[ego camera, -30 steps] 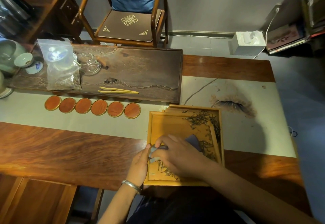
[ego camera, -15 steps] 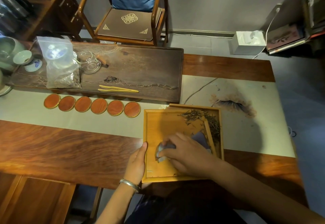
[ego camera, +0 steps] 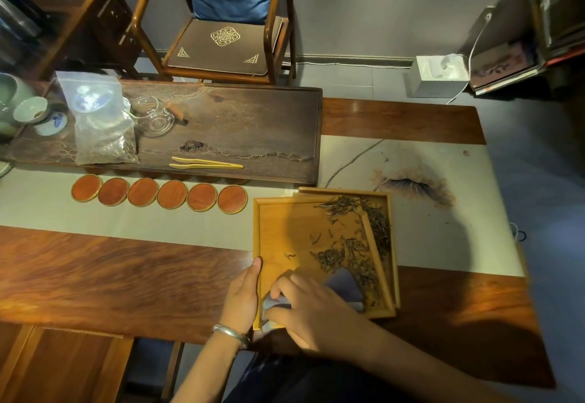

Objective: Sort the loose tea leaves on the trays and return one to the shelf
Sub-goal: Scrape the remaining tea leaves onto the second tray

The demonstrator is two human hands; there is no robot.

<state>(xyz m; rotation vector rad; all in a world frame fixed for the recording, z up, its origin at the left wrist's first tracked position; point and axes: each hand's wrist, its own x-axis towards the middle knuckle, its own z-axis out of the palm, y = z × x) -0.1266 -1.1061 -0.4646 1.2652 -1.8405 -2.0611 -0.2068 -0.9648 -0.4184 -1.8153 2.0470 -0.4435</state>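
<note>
Top tray [ego camera: 285, 231]: laid askew over the lower tray [ego camera: 392, 244], its right edge resting inside it — seemingly so that leaves can be swept across from one to the other.

Leaves [ego camera: 348, 254]: scattered over the top tray's right half, with a denser strip in the exposed part of the lower tray; a few strays are seen near the middle.

Left hand [ego camera: 242, 298]: laid along the top tray's left rim, thumb up the edge and fingers wrapped against the side — the grip is closed on the rim, judged to steady the tray against sweeping.

Right hand [ego camera: 313, 311]: fingers are curled over a grey cloth [ego camera: 343, 285] at the tray's near end; the grip is closed on it, the cloth being pressed flat to the wood, probably as a wiper.

Tabletop [ego camera: 126, 276]: both trays are kept at its near right, partly on the pale runner [ego camera: 443, 238]; no shelf return has begun.

Change from half a second ago: more leaves are now seen spread on the top tray, beside the cloth; the right hand has been drawn slightly toward the near edge; the left hand has stayed on the rim.
</note>
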